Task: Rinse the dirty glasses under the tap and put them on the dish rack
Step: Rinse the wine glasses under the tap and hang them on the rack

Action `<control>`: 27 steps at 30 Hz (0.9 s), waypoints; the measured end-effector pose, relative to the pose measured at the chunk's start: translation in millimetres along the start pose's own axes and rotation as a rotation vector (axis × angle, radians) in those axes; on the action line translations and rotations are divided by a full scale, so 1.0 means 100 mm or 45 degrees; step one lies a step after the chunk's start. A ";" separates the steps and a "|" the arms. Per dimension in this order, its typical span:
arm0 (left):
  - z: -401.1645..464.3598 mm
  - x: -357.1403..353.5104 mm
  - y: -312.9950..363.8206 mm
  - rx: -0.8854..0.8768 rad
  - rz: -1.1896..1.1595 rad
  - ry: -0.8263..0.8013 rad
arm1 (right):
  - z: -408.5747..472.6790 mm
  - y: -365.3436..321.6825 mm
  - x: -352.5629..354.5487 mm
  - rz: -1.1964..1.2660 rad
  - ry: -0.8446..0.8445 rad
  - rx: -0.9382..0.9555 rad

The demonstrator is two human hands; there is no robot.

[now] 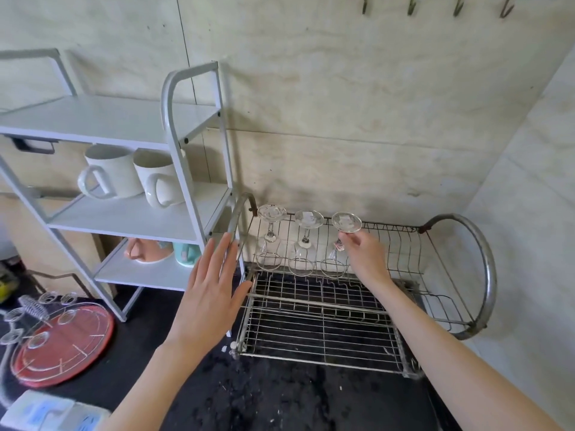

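Black speckled stone forms the bench (280, 396), which runs back to a wall of pale beige tiles (342, 119) with metal hooks (412, 6) along its top edge. On the bench stands a two-tier steel wire dish rack (323, 325) with curved tubular ends. To its left is a white metal shelf unit (124, 219) holding two white mugs (137, 178) on its middle shelf and a pink cup (146, 250) beside a mint cup (186, 253) on its lowest shelf. Farther left, a round red tray (65, 346) lies under a wire egg holder (31, 318). Three clear stemmed glasses sit upside down in a row on the rack's upper tier, bowls down on the wire and round feet up, their stems roughly upright. The left clear stemmed glass (270, 234) and the middle clear stemmed glass (306, 241) stand free of both hands. The right hand (364, 256) reaches to the right clear stemmed glass (340, 241), whose stem tilts slightly; its fingers (351, 236) pinch the rim of the foot, with the bowl resting on the wire below. The left hand (214, 287) is spread flat with straight fingers, holding nothing, at the rack's left tubular end; whether it touches the tube I cannot tell.
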State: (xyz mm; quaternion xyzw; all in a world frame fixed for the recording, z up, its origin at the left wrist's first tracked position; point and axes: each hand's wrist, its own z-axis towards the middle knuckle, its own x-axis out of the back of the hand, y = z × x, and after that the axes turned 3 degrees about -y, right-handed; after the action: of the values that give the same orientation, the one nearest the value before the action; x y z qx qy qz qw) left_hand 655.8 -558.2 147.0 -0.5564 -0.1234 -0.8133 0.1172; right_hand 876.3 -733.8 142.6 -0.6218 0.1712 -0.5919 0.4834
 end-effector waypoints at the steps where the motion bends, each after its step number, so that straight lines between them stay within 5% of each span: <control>1: 0.00 0.00 0.00 0.003 -0.003 0.002 | 0.00 0.00 0.00 -0.006 -0.003 0.007; 19: -0.07 0.05 -0.02 0.020 0.005 -0.031 | -0.33 -0.02 0.15 -0.074 -0.179 -0.034; 27: -0.72 0.13 0.07 0.099 -0.029 -0.094 | -1.26 -0.40 0.07 -0.351 -0.243 0.296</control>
State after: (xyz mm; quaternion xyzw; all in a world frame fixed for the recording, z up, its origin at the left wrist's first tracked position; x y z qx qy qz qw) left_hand 589.9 -589.2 134.1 -0.5796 -0.1653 -0.7881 0.1250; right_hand 750.5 -770.5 158.0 -0.6326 -0.0318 -0.6066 0.4805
